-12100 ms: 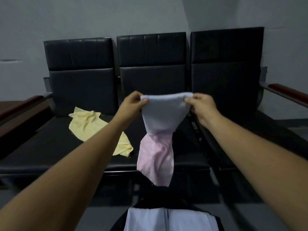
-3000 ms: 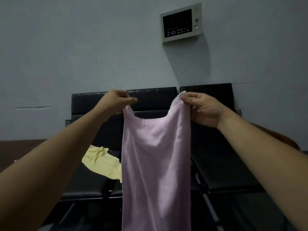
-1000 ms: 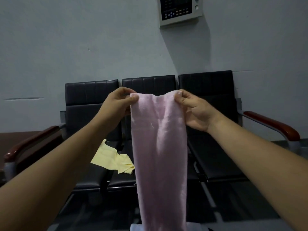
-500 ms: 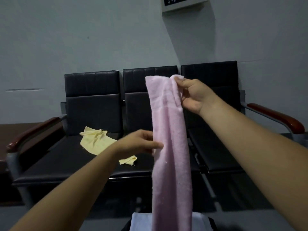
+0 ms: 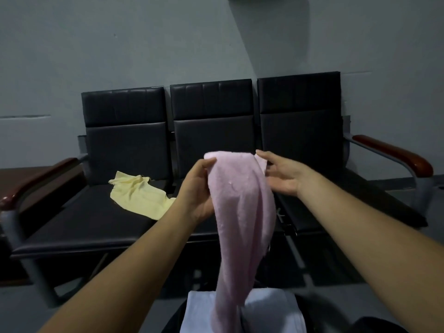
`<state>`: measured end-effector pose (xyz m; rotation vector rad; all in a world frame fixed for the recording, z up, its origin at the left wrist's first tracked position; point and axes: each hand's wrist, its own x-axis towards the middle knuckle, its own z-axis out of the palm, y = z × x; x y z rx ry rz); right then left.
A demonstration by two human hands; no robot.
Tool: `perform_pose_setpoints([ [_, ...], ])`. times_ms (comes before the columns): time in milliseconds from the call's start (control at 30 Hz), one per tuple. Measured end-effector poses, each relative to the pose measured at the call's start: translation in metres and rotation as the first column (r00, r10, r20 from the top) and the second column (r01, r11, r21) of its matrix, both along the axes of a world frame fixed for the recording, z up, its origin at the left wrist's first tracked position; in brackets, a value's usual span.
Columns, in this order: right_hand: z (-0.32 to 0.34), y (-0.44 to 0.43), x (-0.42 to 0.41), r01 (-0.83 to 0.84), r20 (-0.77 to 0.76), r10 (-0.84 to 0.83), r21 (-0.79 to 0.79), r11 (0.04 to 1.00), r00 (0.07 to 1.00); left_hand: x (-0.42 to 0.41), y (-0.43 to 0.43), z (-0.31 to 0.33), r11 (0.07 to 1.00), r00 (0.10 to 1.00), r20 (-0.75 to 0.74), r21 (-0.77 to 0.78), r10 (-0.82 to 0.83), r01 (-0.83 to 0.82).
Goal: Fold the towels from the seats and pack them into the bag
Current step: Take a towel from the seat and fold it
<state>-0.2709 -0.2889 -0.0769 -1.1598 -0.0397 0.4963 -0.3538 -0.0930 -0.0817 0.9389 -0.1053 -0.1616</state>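
Since half a second ago the left grip has risen from the middle of the pink towel to its top edge. The right grip has come down from its high hold and let go.

Now the left grip pinches the top fold, thumb on the near face and fingers curled behind the cloth. The right grip is spread wide with straight fingers and holds nothing. Its fingertips sit just beside the towel's right top corner, and I cannot tell whether they touch it. From that one pinch the pink towel hangs as a narrow, slightly twisted band in front of the middle seat. Its tail trails down over the white towel that lies in the dark bag at the near edge.

By the look of it, this cloth is light, soft and quite limp, with no stiffness to keep a crease. It is neither fragile nor slippery, and the nap should give good purchase. Held at a single point it ropes up, so it is best taken at both top corners, edges matched, before it is doubled.

On the left seat a crumpled yellow towel is not yet folded.
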Motion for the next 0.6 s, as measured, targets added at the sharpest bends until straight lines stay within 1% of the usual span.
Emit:
perform_pose_setpoints([
  [67,-0.02,-0.003,-0.009,-0.075,-0.049,0.074,-0.01,0.997,0.996,0.005,-0.001,0.003,0.996,0.999,0.023,-0.08,0.038,-0.036],
  [133,-0.038,-0.005,-0.013,-0.147,-0.105,0.143,-0.033,0.989,0.984,0.009,0.001,0.005,0.989,0.996,0.036,-0.126,0.078,-0.072],
  [233,-0.051,-0.009,-0.02,-0.243,-0.153,0.238,-0.014,0.97,0.959,0.01,0.004,0.008,0.988,0.991,0.076,-0.117,0.112,-0.103],
  [333,-0.047,-0.009,-0.03,-0.326,-0.104,0.319,-0.059,0.944,0.942,0.011,0.009,0.008,0.991,0.991,0.083,-0.082,0.108,-0.101],
  [367,-0.045,-0.009,-0.031,-0.323,-0.068,0.319,-0.066,0.944,0.945,0.011,0.012,0.008,0.993,0.991,0.08,-0.059,0.107,-0.103],
  [433,-0.038,-0.005,-0.031,-0.259,0.016,0.259,0.003,0.966,0.966,0.014,0.019,0.005,0.998,0.994,0.094,0.012,0.063,-0.064],
  [500,-0.028,0.001,-0.029,-0.182,0.083,0.174,0.099,0.978,0.981,0.018,0.024,-0.002,0.989,0.993,0.12,0.151,-0.02,0.001],
  [533,-0.022,0.004,-0.027,-0.146,0.103,0.133,0.128,0.981,0.986,0.021,0.025,-0.008,0.97,0.992,0.11,0.241,-0.062,0.034],
  [600,-0.013,0.01,-0.022,-0.071,0.146,0.051,0.14,0.988,0.988,0.021,0.024,-0.02,0.912,0.993,0.033,0.401,-0.112,0.09],
])
